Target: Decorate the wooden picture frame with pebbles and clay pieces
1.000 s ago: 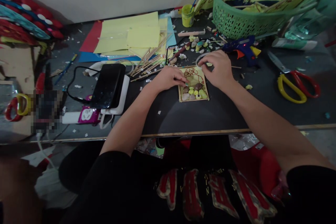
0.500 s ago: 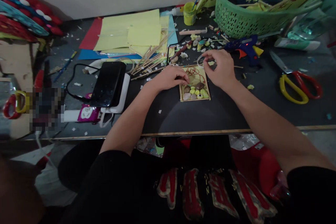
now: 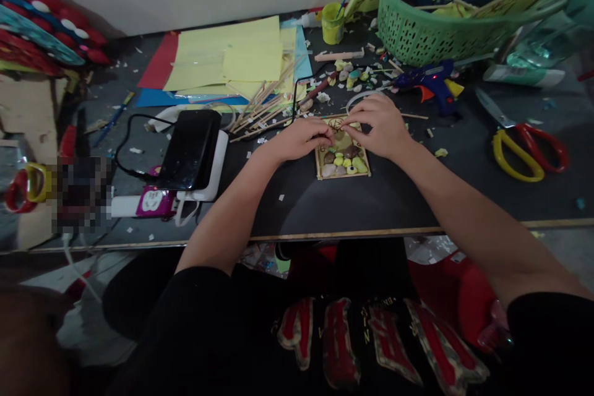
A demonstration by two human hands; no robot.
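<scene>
A small stick-framed picture (image 3: 320,172) lies flat on the dark table, with yellow and brown painted pebbles (image 3: 344,164) along its lower part and brown string (image 3: 336,125) in its upper part. My left hand (image 3: 304,138) rests over its left side, fingers curled and pinched together; what they hold, if anything, is too small to make out. From the right, my right hand (image 3: 378,127) reaches over the upper part of the picture. Its thumb and forefinger are pressed together near the string, and their contents cannot be seen clearly. The two hands' fingertips are close but apart.
Behind my hands lie thin wooden sticks (image 3: 269,105), coloured paper sheets (image 3: 204,65) and a yellow paint pot (image 3: 333,25). At right are a blue glue gun (image 3: 431,85), scissors (image 3: 516,136) and a green basket (image 3: 417,31). A black phone (image 3: 191,148) with cables sits left.
My right hand has moved left and slightly down, from beside the picture's upper right corner to over its top. Its fingers have closed to a pinch. My left hand stays nearly still.
</scene>
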